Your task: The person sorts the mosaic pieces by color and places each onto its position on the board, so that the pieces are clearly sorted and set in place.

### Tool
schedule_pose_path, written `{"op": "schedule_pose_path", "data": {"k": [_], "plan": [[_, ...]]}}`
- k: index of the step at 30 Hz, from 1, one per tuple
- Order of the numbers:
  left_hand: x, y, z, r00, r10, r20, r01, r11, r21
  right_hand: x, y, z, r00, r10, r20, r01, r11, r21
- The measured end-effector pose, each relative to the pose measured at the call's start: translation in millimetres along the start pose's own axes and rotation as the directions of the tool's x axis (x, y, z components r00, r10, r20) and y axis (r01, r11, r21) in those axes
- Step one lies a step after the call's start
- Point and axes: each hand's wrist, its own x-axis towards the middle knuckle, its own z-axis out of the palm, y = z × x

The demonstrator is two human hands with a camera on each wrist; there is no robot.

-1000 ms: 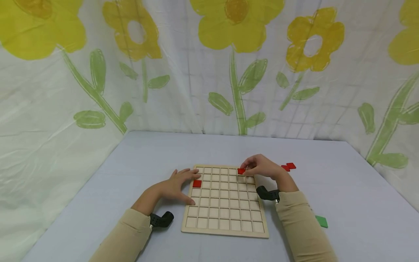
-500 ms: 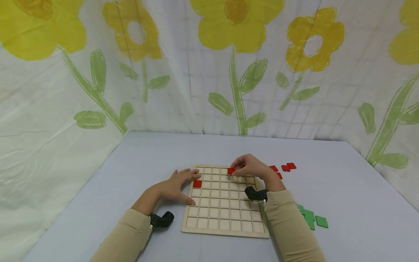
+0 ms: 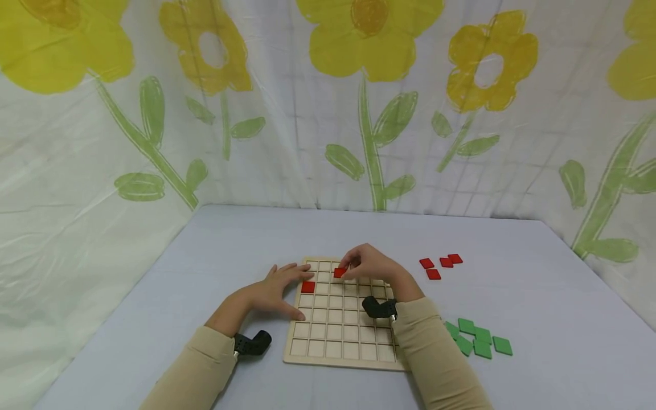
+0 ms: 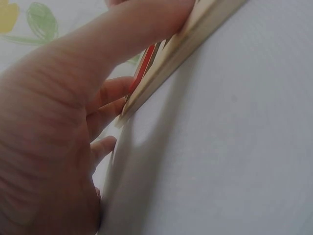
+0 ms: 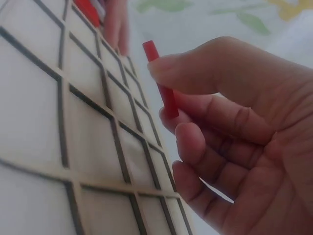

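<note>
A wooden grid board [image 3: 328,348] with square recesses lies on the table. One red square tile [image 3: 308,287] sits in a recess of its left column, seen edge-on as a red strip in the left wrist view. Fingers and thumb spread, my left hand [image 3: 274,293] rests on the board's left edge, with that tile between them. Above the far rows, my right hand [image 3: 373,263] pinches a second red tile [image 5: 162,83] between thumb and index finger. In the right wrist view this tile stands on edge, held over the grid, and the other fingers are curled beneath.
Several loose red tiles [image 3: 433,274] lie to the right of the board's far end. Several green tiles [image 3: 482,349] are scattered on the table beside my right forearm. A flower-printed curtain [image 3: 287,142] hangs behind the table [image 3: 246,228].
My right hand has carried its red tile leftward across the far rows. Loose red and green tiles have come out from behind the right arm. The left hand has stayed in place.
</note>
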Motion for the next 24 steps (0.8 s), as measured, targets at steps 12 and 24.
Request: {"op": "schedule_pose_path", "data": {"k": [12,24], "plan": [[0.7,-0.8,0.5,1.000,0.006,0.000,-0.006,1.000,-0.004,14.4,-11.6,20.8,1.000,-0.018,0.021,0.019,0.999,-0.043],[-0.1,-0.6,0.0,0.999,0.033,-0.011,-0.033,0.999,-0.013,17.8,-16.8,31.1,0.999,0.010,0.033,-0.009,0.999,-0.031]]}}
